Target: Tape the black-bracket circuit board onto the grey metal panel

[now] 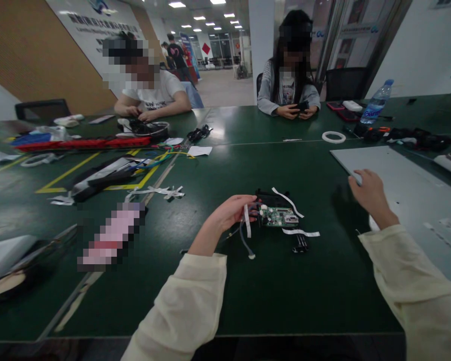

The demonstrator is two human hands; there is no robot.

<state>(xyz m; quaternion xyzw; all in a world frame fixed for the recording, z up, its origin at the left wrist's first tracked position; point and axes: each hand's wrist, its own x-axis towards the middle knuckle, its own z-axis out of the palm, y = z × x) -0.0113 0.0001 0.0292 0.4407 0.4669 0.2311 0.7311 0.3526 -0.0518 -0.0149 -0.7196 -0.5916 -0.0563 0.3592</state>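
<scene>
Pinching a strip of white tape between thumb and fingertips of the left hand, fingers closed tight on it, just left of a small green board. Holding it roughly upright, lower end hanging beside a grey cable that curls from the board's left side toward the near edge.

Resting the right hand well apart from the left, on the near corner of a pale grey panel, fingers curled together over its edge. Cannot tell whether gripping it or merely touching.

Lying flat on the green table between both hands: the board, touching a black part just behind it. Bordered by a second strip slanting past its far right corner and a third strip flat along its near side, with a black plug just below that.

Facing two other people across the table. At far left, a person's hands on a tangle of black wires. At far middle, a person's hands wrapped around a dark phone.

Scattered farther off: a white ring and a bottle to the right, a long red bar to the left, near yellow lines marked on the tabletop.
</scene>
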